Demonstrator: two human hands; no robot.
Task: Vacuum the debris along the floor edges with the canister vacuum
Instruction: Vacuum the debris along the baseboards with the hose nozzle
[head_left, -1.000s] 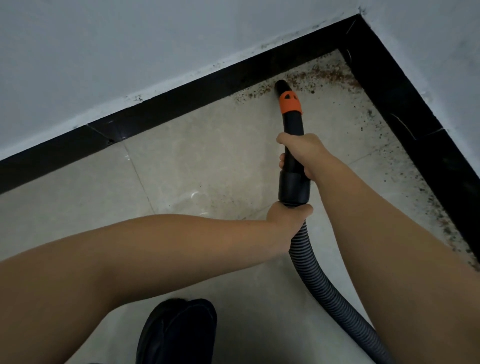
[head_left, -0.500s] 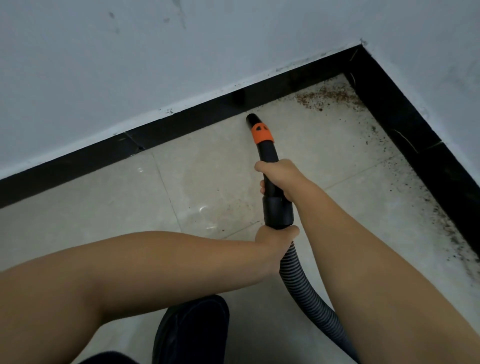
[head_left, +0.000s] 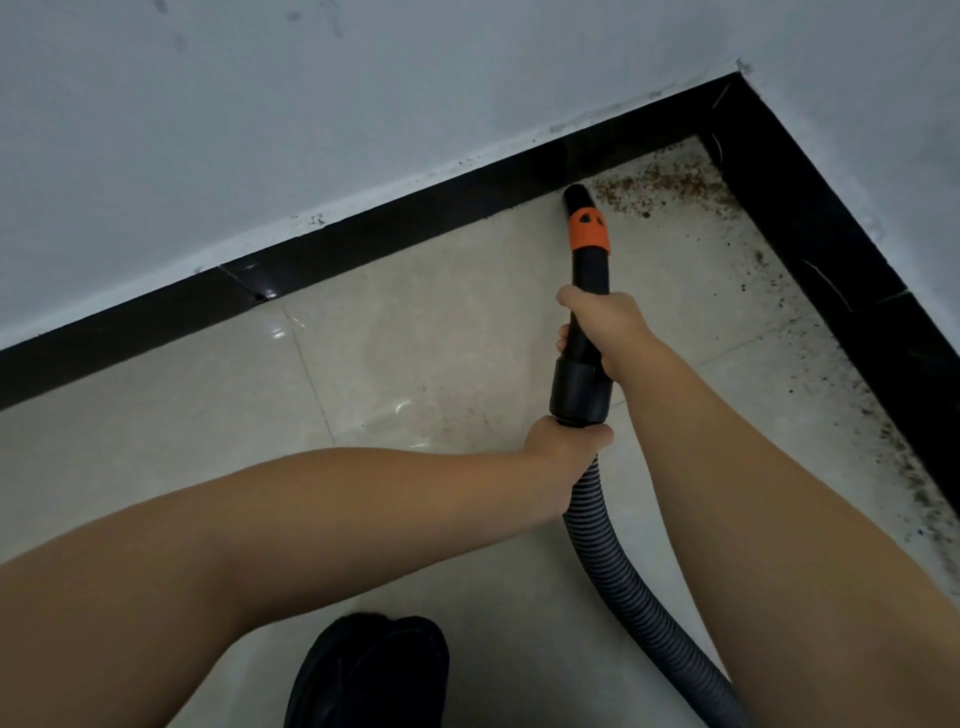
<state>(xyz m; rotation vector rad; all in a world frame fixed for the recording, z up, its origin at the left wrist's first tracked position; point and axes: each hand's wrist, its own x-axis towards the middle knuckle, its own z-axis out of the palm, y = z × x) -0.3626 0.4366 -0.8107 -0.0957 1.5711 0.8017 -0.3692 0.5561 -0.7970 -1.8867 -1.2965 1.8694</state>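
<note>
Black rigid vacuum nozzle (head_left: 586, 291) with orange plastic collar (head_left: 588, 232): angled forward and down, tip at the foot of the black glossy skirting board (head_left: 395, 228), just left of the brown granular debris (head_left: 660, 189) heaped in the floor corner.
Grey ribbed flexible hose (head_left: 623, 571): joined to the nozzle's wide black cuff (head_left: 579, 389), curving back and right out of the lower edge of view.
Right hand (head_left: 605, 325): fingers curled round the nozzle tube between collar and cuff, gripping it.
Left hand (head_left: 563, 447): wrapped round the hose directly below the cuff, thumb across the top.
Further debris: dark specks scattered along the right-hand skirting, thickest toward the lower right.
Pale beige glossy floor tiles (head_left: 415, 364): thin grout lines, light reflections.
White painted wall (head_left: 311, 104): smudged, speckled above the skirting.
Black shoe (head_left: 369, 675): at the bottom edge, between the forearms.
</note>
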